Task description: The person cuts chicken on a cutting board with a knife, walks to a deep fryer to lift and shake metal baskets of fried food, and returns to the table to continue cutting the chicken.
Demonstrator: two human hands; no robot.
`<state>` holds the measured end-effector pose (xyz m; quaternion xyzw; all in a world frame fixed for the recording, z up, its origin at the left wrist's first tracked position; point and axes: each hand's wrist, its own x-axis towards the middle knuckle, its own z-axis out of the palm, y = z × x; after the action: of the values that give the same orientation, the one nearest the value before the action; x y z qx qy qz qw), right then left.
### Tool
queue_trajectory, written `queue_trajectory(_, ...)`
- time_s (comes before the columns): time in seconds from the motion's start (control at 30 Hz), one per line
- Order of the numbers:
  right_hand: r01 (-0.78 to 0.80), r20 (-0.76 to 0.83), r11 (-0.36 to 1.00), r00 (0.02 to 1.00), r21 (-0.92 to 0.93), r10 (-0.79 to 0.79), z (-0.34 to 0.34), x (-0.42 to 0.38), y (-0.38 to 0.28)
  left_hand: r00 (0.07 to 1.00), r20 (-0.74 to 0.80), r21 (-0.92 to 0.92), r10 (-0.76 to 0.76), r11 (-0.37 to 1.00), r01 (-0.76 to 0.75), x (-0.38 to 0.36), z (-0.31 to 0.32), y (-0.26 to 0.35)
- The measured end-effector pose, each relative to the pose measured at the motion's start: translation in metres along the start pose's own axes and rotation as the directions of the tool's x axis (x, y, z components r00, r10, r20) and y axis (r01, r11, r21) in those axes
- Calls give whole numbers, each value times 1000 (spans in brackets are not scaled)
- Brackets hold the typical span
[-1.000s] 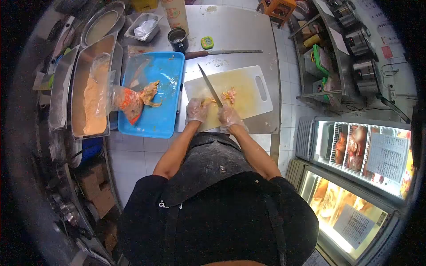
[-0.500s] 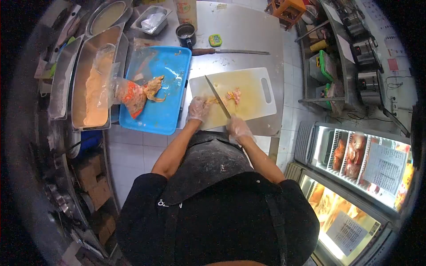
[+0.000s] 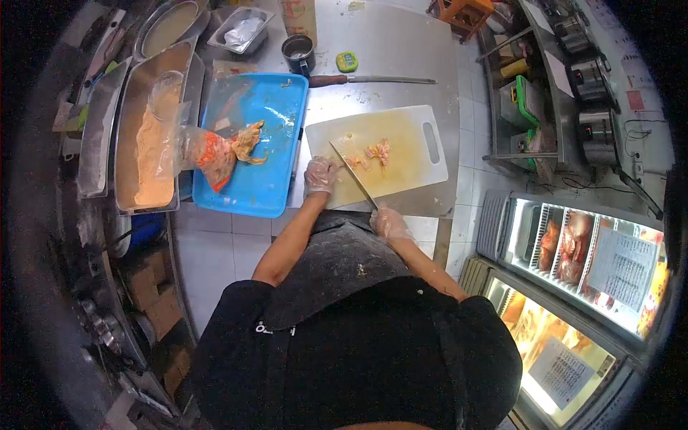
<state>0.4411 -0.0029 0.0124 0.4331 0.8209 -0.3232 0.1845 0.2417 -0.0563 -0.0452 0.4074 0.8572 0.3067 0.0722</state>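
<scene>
Head view shows the right hand (image 3: 390, 223), in a thin clear glove, with its fingers wrapped around the end of a knife (image 3: 352, 174). The blade is long, thin and straight, and it slants over the board with its tip pointing up and to the left. The left hand (image 3: 321, 175), gloved too, has bent fingers at the board's left edge; I cannot tell if it is pinching anything.

Small, lumpy bits of pink and yellow meat (image 3: 378, 150) lie in the middle of the cutting board (image 3: 405, 172), to the right of the blade. The board is flat white plastic with a yellow stain and a long hole at one end.

Left of it, a shiny blue tray (image 3: 247, 192) holds a clear, crinkly bag (image 3: 213, 161) with red marks. Behind the board, a thin metal rod (image 3: 390, 79) with a brown handle lies on the smooth metal table (image 3: 380, 36).
</scene>
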Motion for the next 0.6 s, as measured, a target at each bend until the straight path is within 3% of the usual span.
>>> queue_trajectory(0.07,-52,-27,998,998,28,52,0,16,-10,1000,18,-6,6,1000,-6,3,0,2)
queue_trajectory(0.17,35,-44,999,998,3,-34,0,50,-12,1000,-5,-82,19,996,-19,-1,0,4)
queue_trajectory(0.23,55,-174,998,984,41,-47,-31,42,-19,999,-2,-71,-53,996,53,-2,5,3)
queue_trajectory(0.3,91,-188,995,977,-35,-96,-43,34,8,998,1,-70,-69,995,69,0,18,4)
queue_trajectory(0.37,-29,-344,996,939,-89,-3,-48,28,36,995,-95,13,32,999,-31,6,20,19)
queue_trajectory(0.4,-25,-340,995,940,-95,-9,-42,33,56,995,-98,13,25,1000,-24,11,14,28)
queue_trajectory(0.47,135,-274,936,934,-325,-230,-22,53,94,977,208,131,-45,991,18,22,2,47)
queue_trajectory(0.5,139,-276,934,932,-328,-236,-22,52,87,978,202,131,-47,991,20,23,5,50)
queue_trajectory(0.57,-127,-291,992,949,-9,119,-18,47,64,963,269,-43,-25,998,38,26,16,54)
queue_trajectory(0.6,-84,-204,996,976,-28,77,-9,54,65,964,264,-44,-22,998,35,27,21,58)
